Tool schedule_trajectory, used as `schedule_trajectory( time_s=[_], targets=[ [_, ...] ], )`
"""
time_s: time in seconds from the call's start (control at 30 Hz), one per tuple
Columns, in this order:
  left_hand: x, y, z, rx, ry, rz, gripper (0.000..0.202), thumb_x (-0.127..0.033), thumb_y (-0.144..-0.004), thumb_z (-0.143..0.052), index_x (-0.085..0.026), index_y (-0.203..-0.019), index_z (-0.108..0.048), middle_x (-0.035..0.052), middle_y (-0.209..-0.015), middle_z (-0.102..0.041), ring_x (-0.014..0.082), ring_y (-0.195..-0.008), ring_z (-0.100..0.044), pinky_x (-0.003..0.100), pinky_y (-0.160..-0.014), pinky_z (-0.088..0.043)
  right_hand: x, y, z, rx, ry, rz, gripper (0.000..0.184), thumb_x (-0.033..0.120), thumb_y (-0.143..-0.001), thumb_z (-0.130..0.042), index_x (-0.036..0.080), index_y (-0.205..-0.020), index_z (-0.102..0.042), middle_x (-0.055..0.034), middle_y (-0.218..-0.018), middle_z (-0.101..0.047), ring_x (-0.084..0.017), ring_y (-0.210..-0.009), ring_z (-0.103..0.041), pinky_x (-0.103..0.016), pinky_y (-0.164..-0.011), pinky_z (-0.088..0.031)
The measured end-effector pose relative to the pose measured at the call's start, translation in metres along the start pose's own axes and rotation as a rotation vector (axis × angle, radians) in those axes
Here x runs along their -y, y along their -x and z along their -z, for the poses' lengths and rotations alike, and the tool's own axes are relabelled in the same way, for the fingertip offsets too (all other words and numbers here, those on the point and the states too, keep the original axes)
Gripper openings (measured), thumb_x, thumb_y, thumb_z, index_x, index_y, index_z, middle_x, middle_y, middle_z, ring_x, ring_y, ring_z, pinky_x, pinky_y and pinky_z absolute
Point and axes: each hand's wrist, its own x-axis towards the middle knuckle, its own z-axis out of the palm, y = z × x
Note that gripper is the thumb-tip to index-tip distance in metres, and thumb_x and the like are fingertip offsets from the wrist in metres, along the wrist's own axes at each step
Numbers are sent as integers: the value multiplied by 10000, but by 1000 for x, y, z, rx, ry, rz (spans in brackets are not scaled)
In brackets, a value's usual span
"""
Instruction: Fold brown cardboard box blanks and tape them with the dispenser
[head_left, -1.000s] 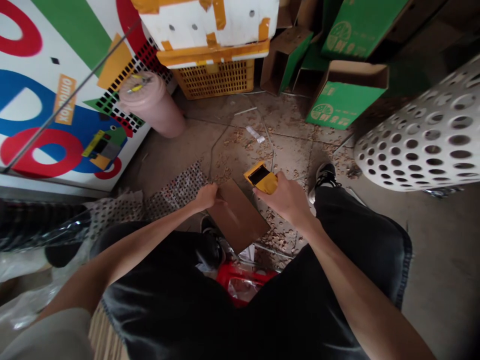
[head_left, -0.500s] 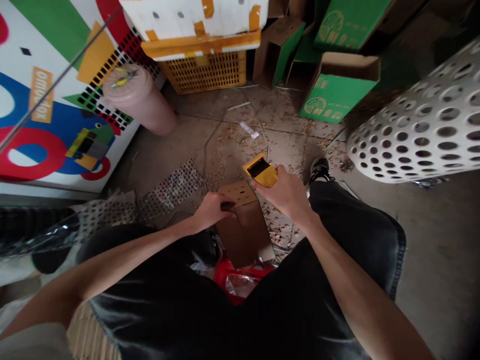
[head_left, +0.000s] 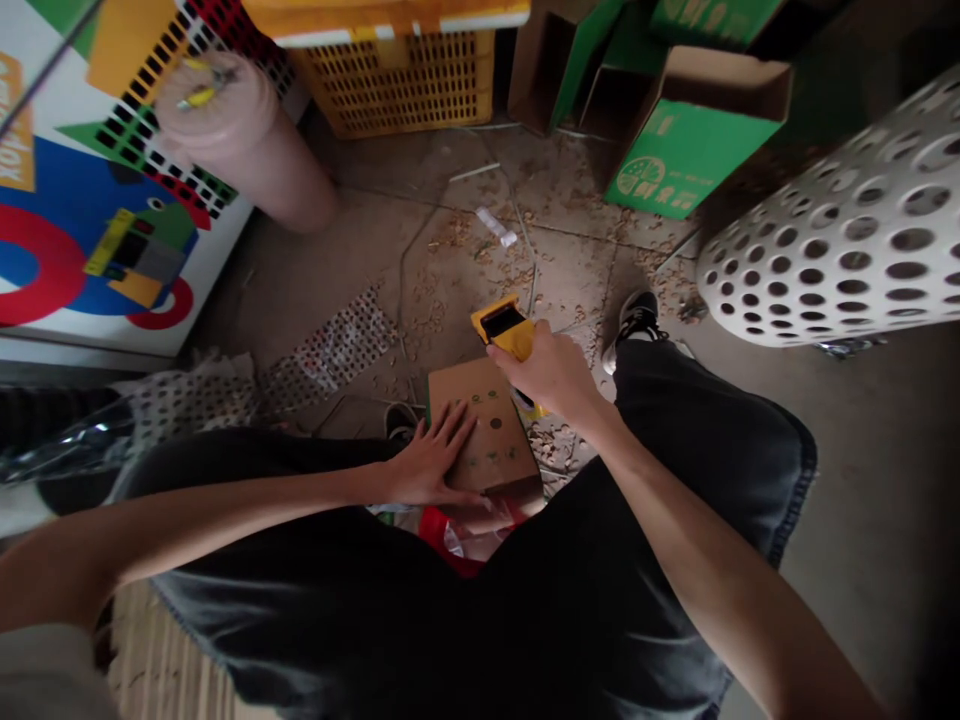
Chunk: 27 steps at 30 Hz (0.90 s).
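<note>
A flat brown cardboard box (head_left: 491, 425) with small green marks lies between my knees. My left hand (head_left: 431, 462) rests on its near left part, fingers spread flat. My right hand (head_left: 551, 375) is closed on a yellow tape dispenser (head_left: 504, 328), held just above the box's far right corner. Under the box's near edge shows a red plastic thing (head_left: 450, 535), partly hidden by my dark shorts.
Wood shavings litter the tiled floor. A pink roll (head_left: 240, 145) leans by a colourful panel (head_left: 82, 230) at the left. A yellow crate (head_left: 409, 80) and green cartons (head_left: 690, 130) stand at the back. A white perforated drum (head_left: 840, 240) fills the right. My shoe (head_left: 634, 320) is beside it.
The cardboard box has been turned so its printed face is up and lies flatter. My left hand went from gripping its edge to pressing flat on it. The tape dispenser stayed in my right hand.
</note>
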Motion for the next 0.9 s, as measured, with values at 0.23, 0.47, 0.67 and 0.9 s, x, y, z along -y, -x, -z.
schedule_trajectory(
  time_s=[0.23,0.47,0.67,0.9],
  targets=[
    [13,1,-15,93,70,-145,1355,-844,-780,-599,-78,-1638,116,299,-1704,40,415,-1594,39,579,-1248,-244,12,3,-25,102,101,135,617,631,-941,-503,79,-1175,-647,-246,-1028,-728,-376,-991,-713,-487,-844,-545],
    [-2,5,6,38,-68,-63,965,-651,-886,-642,-39,-1558,-315,314,-1578,-361,424,-1464,-389,520,-1128,-412,10,-1,-48,195,204,199,589,606,-955,-495,77,-1127,-687,-255,-1050,-727,-382,-1014,-709,-464,-848,-542],
    [-27,25,16,142,-164,-379,280,-238,-1007,-497,-120,-1216,-642,168,-1180,-627,268,-1039,-644,380,-895,-509,10,-8,-63,167,210,176,602,622,-945,-515,84,-1159,-679,-249,-1090,-706,-387,-1012,-706,-469,-852,-530],
    [-12,27,21,169,-77,-491,557,-315,-975,-570,-172,-1502,-462,162,-1309,-583,282,-1109,-626,379,-927,-502,15,-6,-69,159,168,165,642,620,-920,-555,70,-1245,-612,-244,-1084,-708,-402,-1054,-692,-484,-889,-510]
  ],
)
